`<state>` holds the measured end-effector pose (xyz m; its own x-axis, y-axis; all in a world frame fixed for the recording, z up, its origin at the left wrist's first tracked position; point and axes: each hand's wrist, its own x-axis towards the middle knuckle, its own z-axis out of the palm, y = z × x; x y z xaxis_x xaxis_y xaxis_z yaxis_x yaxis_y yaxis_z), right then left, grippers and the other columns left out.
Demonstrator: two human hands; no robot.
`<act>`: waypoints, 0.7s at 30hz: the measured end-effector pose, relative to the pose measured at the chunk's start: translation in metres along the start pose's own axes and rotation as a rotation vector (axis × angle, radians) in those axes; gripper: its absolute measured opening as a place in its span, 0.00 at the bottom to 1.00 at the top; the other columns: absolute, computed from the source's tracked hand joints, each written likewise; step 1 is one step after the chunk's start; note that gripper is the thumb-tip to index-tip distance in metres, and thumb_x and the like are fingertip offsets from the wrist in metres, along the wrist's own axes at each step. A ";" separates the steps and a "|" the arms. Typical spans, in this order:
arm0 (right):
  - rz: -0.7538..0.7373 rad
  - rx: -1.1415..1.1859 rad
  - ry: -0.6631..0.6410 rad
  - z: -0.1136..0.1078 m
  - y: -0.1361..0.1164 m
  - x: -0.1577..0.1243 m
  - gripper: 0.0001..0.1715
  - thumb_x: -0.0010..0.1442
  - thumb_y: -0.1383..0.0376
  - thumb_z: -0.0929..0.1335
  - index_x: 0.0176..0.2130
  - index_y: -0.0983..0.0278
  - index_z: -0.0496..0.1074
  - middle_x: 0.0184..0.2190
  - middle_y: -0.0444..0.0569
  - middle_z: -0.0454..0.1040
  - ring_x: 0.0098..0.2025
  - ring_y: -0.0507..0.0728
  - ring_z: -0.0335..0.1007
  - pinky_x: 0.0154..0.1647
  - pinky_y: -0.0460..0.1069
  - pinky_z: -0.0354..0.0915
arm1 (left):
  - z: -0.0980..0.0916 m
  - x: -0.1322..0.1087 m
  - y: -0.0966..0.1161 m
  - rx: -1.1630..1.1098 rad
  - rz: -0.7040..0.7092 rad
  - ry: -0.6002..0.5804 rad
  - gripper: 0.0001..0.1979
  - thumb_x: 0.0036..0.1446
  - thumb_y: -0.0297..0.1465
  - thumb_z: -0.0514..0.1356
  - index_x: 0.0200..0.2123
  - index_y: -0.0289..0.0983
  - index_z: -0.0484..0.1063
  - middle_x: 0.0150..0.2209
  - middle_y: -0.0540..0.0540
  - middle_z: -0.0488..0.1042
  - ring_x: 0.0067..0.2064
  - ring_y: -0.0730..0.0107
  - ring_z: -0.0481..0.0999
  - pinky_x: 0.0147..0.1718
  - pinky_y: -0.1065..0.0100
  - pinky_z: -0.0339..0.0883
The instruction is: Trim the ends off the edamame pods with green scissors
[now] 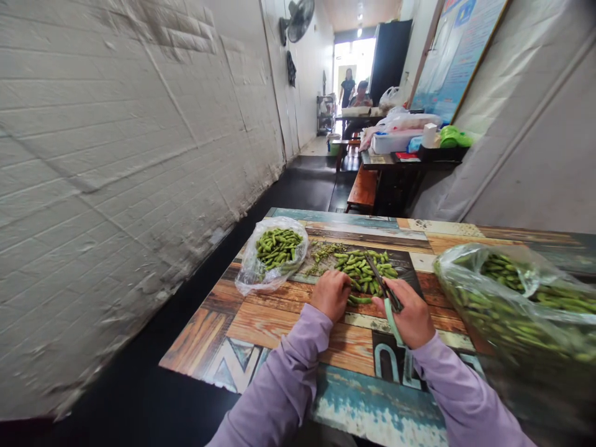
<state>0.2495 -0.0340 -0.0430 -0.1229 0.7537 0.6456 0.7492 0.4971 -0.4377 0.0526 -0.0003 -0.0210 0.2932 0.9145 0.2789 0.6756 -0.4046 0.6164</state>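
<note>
On the table, a loose pile of green edamame pods (365,267) lies in front of my hands. My right hand (412,313) grips a pair of scissors (376,274) with dark blades and a pale green handle; the blades point away from me over the pile. Curled at the pile's near left edge, my left hand (328,297) has its fingers closed, and one pod (359,300) reaches from its fingertips toward my right thumb. My fingers partly hide that pod's left end. Small trimmed bits (325,250) are scattered left of the pile.
An open clear bag of pods (279,248) sits at the left; a larger bag of pods (507,298) stands at the right. Beyond the patterned table (261,329) are a wooden bench (363,188), a cluttered second table (386,162) and two people farther back. A white wall (116,186) runs along the left.
</note>
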 end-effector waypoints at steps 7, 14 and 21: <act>-0.006 -0.025 0.028 -0.001 0.002 0.000 0.19 0.58 0.61 0.66 0.50 0.62 0.67 0.42 0.53 0.73 0.44 0.59 0.72 0.44 0.54 0.70 | -0.002 0.004 -0.004 -0.984 -0.298 0.045 0.17 0.45 0.36 0.65 0.37 0.33 0.71 0.26 0.50 0.71 0.30 0.71 0.73 0.30 0.71 0.65; -0.007 0.041 -0.057 0.000 0.000 -0.001 0.21 0.57 0.61 0.66 0.51 0.60 0.66 0.44 0.53 0.72 0.42 0.59 0.72 0.43 0.54 0.71 | -0.008 0.002 0.005 -1.154 -0.394 0.003 0.22 0.36 0.41 0.70 0.33 0.32 0.73 0.27 0.46 0.76 0.26 0.75 0.71 0.22 0.75 0.62; -0.017 0.095 -0.168 0.000 -0.005 -0.001 0.28 0.54 0.63 0.68 0.54 0.60 0.64 0.47 0.53 0.70 0.44 0.59 0.71 0.44 0.53 0.70 | -0.006 0.000 0.009 -1.206 -0.309 -0.114 0.20 0.40 0.41 0.69 0.32 0.32 0.70 0.28 0.46 0.75 0.27 0.73 0.72 0.21 0.75 0.64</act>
<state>0.2454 -0.0374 -0.0418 -0.2481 0.8018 0.5436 0.6824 0.5430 -0.4895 0.0540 -0.0040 -0.0111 0.3307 0.9434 -0.0258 -0.3058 0.1330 0.9428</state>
